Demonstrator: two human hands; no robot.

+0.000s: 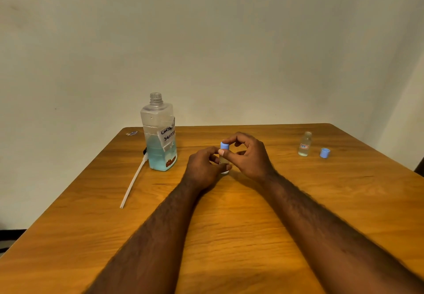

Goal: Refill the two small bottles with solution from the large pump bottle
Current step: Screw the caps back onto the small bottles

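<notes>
1. Holding a small bottle point(225, 171) upright near the middle of the desk point(252, 236), the left hand point(203, 167) has its fingers point(212, 151) curled round the body, so little of the bottle shows (only a pale sliver at the base and a bit of clear wall between the hands).
2. The right hand point(249, 156) is at the bottle's other side. Its thumb and forefinger pinch the cap point(224, 145), which is blue and sits on top of this bottle, and the other fingers are loosely bent behind. Whether the cap is screwed tight or loose cannot be told.
3. The big bottle point(159, 133) stands upright to the left of the left hand, apart from it. Its neck is open, blue liquid fills about its lower half, and a taped, handwritten paper label is on its side.
4. The pump point(133, 179) lies flat on the desk left of the big bottle. Its white tube points toward the near edge and its dark head end is close to the bottle's base.
5. A second bottle point(305, 144) stands upright well to the right, toward the far side of the desk. It is uncapped, with a small red-and-blue label.
6. A loose cap point(324, 152), also blue, rests on the desk just right of the second bottle, not touching it.
7. A small blue-and-white scrap point(132, 133) lies at the far left corner.
</notes>
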